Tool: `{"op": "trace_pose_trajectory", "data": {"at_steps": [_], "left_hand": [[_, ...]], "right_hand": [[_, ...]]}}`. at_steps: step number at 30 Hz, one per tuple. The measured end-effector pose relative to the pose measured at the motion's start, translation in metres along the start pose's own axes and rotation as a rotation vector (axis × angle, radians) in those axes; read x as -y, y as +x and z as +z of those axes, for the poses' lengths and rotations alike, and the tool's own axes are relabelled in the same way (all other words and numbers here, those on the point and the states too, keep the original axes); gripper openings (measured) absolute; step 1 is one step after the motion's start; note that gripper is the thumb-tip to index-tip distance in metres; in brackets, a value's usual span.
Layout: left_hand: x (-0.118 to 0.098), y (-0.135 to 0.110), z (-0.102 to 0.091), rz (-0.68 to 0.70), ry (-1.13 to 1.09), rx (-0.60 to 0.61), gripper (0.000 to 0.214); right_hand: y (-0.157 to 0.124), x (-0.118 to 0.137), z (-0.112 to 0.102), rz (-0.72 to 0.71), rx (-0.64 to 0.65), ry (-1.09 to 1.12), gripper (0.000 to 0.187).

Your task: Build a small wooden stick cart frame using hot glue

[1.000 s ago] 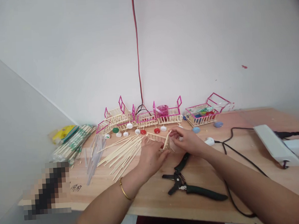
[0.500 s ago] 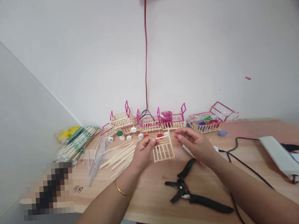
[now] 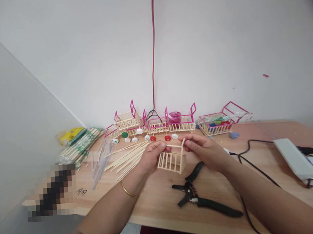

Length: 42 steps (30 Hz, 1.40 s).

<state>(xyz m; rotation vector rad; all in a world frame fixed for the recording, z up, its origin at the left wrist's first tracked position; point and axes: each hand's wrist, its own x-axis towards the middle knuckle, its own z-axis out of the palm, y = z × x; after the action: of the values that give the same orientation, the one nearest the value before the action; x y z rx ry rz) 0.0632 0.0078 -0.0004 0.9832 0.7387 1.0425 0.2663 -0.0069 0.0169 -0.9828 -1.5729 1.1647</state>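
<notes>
Above the middle of the table, a small frame of pale wooden sticks (image 3: 170,162) with a row of slats is held up in the air. My left hand (image 3: 151,156) pinches its left side between thumb and fingers. My right hand (image 3: 205,150) has thumb and fingertips closed at the stick jutting up from its right corner; the exact contact is partly hidden. Wire strippers (image 3: 189,192) with dark green handles lie spread on the table below. Loose wooden sticks (image 3: 130,161) fan out left of my left hand.
Several stick carts with pink-painted edges (image 3: 157,127) and bottle-cap wheels line the wall. A pink-stained cup (image 3: 175,117) stands among them. Clear strips (image 3: 102,166) and bagged sticks (image 3: 81,146) lie left. A white power strip (image 3: 298,161) and black cable (image 3: 263,175) lie right.
My right hand has come in to the stick frame, closing its fingers at the right corner. The frame has turned and tilted, showing more of its side. The view has shifted slightly.
</notes>
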Motion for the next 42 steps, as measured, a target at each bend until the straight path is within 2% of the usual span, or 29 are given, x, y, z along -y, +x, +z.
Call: {"op": "trace_pose_trajectory", "data": {"at_steps": [7, 16, 22, 29, 42], "left_hand": [[0.001, -0.001, 0.0, 0.012, 0.011, 0.058, 0.035], [0.002, -0.001, 0.001, 0.004, 0.019, 0.005, 0.036], [0.002, -0.001, 0.002, 0.01, 0.027, -0.022, 0.038], [0.002, -0.001, 0.001, 0.011, 0.03, -0.012, 0.038], [0.003, -0.003, 0.005, 0.015, 0.089, -0.017, 0.037]], "right_hand": [[-0.002, 0.011, 0.004, 0.006, 0.012, -0.096, 0.029], [-0.001, 0.011, 0.004, -0.033, 0.045, -0.202, 0.028], [0.0, 0.004, 0.003, -0.038, 0.046, -0.202, 0.031], [0.002, -0.01, 0.004, -0.031, -0.022, -0.051, 0.036], [0.0, 0.007, 0.004, -0.03, -0.011, -0.261, 0.034]]}}
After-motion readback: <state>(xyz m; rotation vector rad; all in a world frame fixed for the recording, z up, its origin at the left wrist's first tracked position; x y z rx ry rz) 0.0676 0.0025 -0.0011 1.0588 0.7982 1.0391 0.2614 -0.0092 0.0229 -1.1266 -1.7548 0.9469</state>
